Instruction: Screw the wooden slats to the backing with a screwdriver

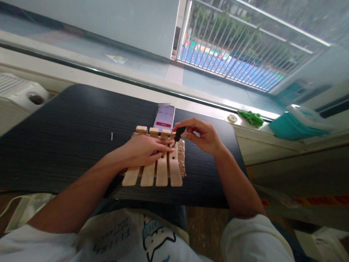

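My right hand (pixel 203 134) grips a screwdriver by its black handle (pixel 180 133). The tool's tip points down at the rightmost light wooden slat (pixel 176 174), close to my left fingertips. My left hand (pixel 143 149) lies flat with fingers stretched across several wooden slats, the fingertips reaching the rightmost one. Dark holes show in the two slats at the right. Wooden blocks (pixel 141 129) stand up at the slats' far ends. Beneath the slats, a brown textured piece (pixel 181 156) sticks out on the right. The point where the screwdriver meets the wood is too small to make out.
A single screw (pixel 111 136) lies on the black table (pixel 68 145) to the left. Behind the slats a lit phone (pixel 165 118) leans. On the window sill are a tape roll (pixel 232 118), a green cloth (pixel 251 118) and a teal package (pixel 294 125).
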`<state>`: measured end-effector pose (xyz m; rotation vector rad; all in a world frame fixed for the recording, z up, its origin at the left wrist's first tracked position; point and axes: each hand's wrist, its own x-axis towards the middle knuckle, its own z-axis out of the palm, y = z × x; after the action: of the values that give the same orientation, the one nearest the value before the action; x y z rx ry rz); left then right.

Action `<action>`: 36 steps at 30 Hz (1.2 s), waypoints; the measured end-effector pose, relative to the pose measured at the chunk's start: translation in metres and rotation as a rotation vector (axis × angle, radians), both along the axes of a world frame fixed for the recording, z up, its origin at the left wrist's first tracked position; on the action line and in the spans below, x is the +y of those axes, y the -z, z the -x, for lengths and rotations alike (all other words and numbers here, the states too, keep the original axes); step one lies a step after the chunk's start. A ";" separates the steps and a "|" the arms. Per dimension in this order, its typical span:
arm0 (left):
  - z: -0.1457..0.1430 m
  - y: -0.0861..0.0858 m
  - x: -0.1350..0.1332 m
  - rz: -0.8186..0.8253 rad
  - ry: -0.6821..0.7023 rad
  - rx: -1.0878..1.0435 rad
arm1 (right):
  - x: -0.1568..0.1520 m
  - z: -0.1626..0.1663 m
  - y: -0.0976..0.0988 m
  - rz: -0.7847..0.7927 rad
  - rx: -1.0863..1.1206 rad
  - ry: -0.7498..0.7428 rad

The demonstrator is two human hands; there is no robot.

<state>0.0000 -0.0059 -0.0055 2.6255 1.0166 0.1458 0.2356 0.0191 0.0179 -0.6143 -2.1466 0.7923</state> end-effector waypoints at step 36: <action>-0.001 -0.001 0.001 0.008 -0.006 0.024 | -0.002 0.010 0.007 -0.122 0.054 0.288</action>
<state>0.0007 -0.0051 -0.0049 2.6236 1.0309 0.1124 0.2257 0.0170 0.0107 -0.8053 -1.9823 0.5114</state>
